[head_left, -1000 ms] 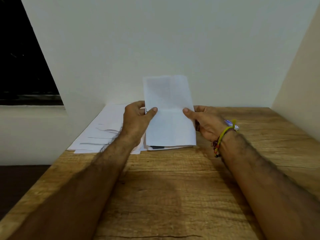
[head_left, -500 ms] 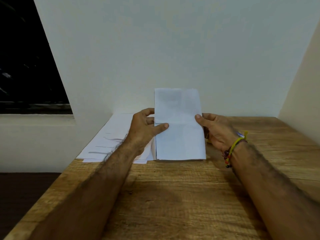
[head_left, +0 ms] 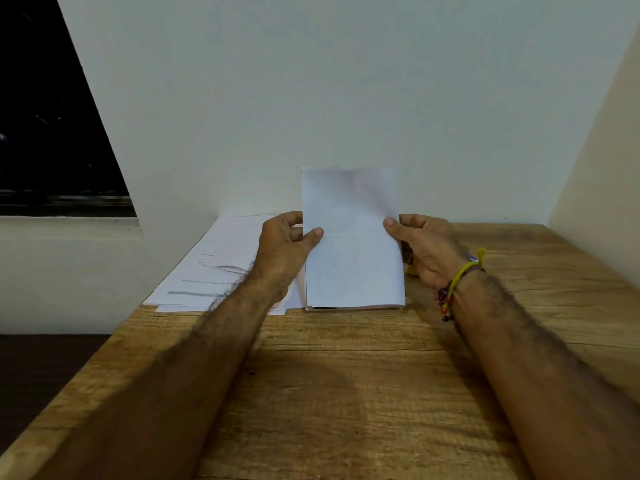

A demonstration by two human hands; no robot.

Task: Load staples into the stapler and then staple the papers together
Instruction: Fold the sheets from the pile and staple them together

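A small stack of white folded papers (head_left: 353, 244) stands upright on its bottom edge on the wooden table (head_left: 329, 393). My left hand (head_left: 287, 251) grips its left edge, thumb on the front. My right hand (head_left: 426, 251) grips its right edge the same way. A dark sliver shows under the stack's bottom edge. Behind my right hand peeks something yellow (head_left: 412, 270) and a bit of blue-white (head_left: 471, 257); I cannot tell what they are. No stapler is clearly visible.
A spread pile of white sheets (head_left: 214, 268) lies on the table's far left corner, behind my left hand. White walls close the back and the right side. The table's left edge drops to a dark floor; a dark window is at upper left.
The bottom edge of the held papers has come down onto the table and the sheets look squared. The camera has tipped, so hands and papers sit lower and further right in the view.
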